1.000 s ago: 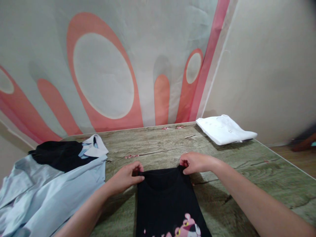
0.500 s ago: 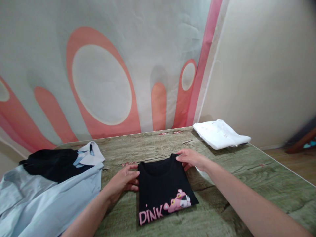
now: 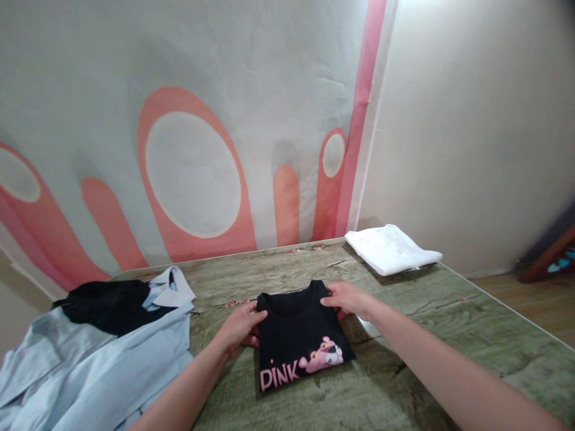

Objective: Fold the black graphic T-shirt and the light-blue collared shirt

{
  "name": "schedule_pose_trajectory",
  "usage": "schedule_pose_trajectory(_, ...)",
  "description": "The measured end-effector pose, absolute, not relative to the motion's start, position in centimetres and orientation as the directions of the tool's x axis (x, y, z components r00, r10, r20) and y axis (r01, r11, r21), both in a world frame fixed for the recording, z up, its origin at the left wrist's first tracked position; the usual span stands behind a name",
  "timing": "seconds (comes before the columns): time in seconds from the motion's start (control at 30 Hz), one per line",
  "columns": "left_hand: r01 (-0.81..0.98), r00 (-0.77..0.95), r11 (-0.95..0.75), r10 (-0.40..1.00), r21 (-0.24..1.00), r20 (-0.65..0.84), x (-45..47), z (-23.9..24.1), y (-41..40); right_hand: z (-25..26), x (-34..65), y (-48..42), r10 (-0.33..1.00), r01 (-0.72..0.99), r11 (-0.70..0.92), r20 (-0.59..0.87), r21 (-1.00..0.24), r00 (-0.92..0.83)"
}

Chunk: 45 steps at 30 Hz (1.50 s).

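Holds a small, folded black fabric T-shirt (image 3: 294, 335) with a scooped round neckline by its two upper corners, at the near middle of a table topped with greenish-brown wood grain (image 3: 471, 317). Pinches the left upper corner with the left hand (image 3: 240, 328), thumb on top of the cloth and fingers curled at the side, partly out of sight. Pinches the right upper corner with the right hand (image 3: 348, 299), thumb across the front beside the neckline and fingers partly hidden behind. Cannot judge from this angle whether to call the lower edge resting on the wood or just above it. Displays, low on the shirt's front, the pink letters PINK (image 3: 278, 377) and, just right of them, a pink cartoon animal head (image 3: 321, 358). Has to the left, apart from the shirt, a loose heap of pale grey-blue cloth garments (image 3: 121, 371), with a crumpled black garment (image 3: 103, 305) and a stiff pale collar (image 3: 179, 287) at its far side. Has a flat, folded white garment (image 3: 390, 248) near the far right corner, beyond the right hand. Faces a grey wall sheet (image 3: 251, 72) printed with orange-pink rounded shapes.
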<state>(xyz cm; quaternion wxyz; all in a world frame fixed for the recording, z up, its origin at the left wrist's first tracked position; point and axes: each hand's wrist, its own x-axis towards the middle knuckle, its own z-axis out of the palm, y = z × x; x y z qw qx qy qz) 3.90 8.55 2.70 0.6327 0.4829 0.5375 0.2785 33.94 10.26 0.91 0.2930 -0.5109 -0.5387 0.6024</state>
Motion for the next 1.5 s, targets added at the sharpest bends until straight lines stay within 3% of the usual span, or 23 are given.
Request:
schedule_pose_trajectory(0.3, 0.193, 0.234, 0.198, 0.942, 0.961, -0.241, 10.9, 1.7, 8.8, -0.8, 39.1, 6.9, 0.999, 0.100, -0.031, -0.032, -0.995, -0.003)
schedule_pose_trajectory(0.57, 0.211, 0.242, 0.197, 0.938, 0.957, -0.247, 17.8, 0.4, 12.0, -1.9, 45.0, 5.9, 0.977, 0.051, -0.157, -0.148, -0.986, 0.152)
schedule_pose_trajectory(0.8, 0.222, 0.228, 0.218, 0.936, 0.950, -0.268, 19.5, 0.1, 14.0, -0.9, 45.3, 5.5, 0.979, -0.004, -0.097, -0.096, -0.995, 0.181)
schedule_pose_trajectory(1.0, 0.101, 0.306, 0.162, 0.934, 0.982, -0.186, 22.6, 2.3, 13.7, 2.5, 48.9, 5.6, 0.954, 0.091, 0.038, 0.063, -0.995, 0.292)
schedule_pose_trajectory(1.2, -0.009, 0.412, 0.146, 0.902, 0.989, -0.130, 29.0, 5.9, 14.3, 4.7, 55.9, 7.8, 0.882, 0.305, 0.160, 0.275, -0.939, 0.383)
schedule_pose_trajectory(1.5, -0.104, 0.401, 0.186, 0.907, 0.977, -0.130, 38.1, 9.2, 21.9, 9.7, 64.9, 18.2, 0.877, 0.401, 0.058, 0.239, -0.914, 0.418)
